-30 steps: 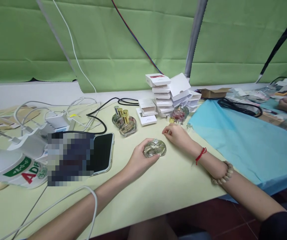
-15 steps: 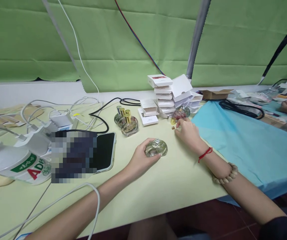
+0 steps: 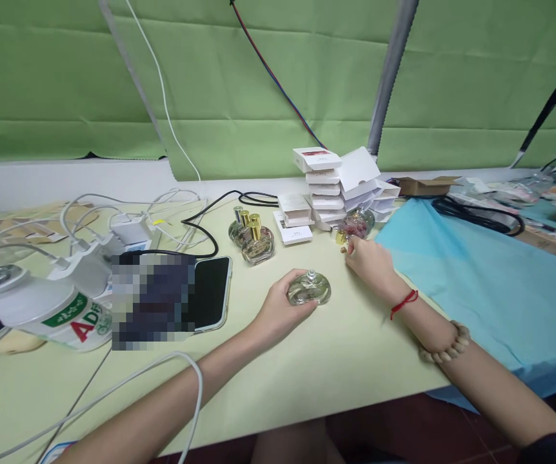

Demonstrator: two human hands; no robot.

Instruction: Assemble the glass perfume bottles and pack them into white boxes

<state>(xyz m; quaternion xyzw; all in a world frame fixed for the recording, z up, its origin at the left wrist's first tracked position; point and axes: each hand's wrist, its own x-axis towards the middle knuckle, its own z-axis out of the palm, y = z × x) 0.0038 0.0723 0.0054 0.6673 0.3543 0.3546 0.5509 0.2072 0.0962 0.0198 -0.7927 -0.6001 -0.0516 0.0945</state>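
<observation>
Glass bottle (image 3: 309, 289) in left hand (image 3: 280, 309) grip, on table (image 3: 307, 367).

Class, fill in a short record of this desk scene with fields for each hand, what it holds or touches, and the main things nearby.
left hand: grips a clear round perfume bottle, uncapped, resting on the table
right hand: fingers at small gold caps beside a reddish bottle
behind: capped bottles, stack of white boxes
left side: phone, white cables
right side: blue cloth
</observation>
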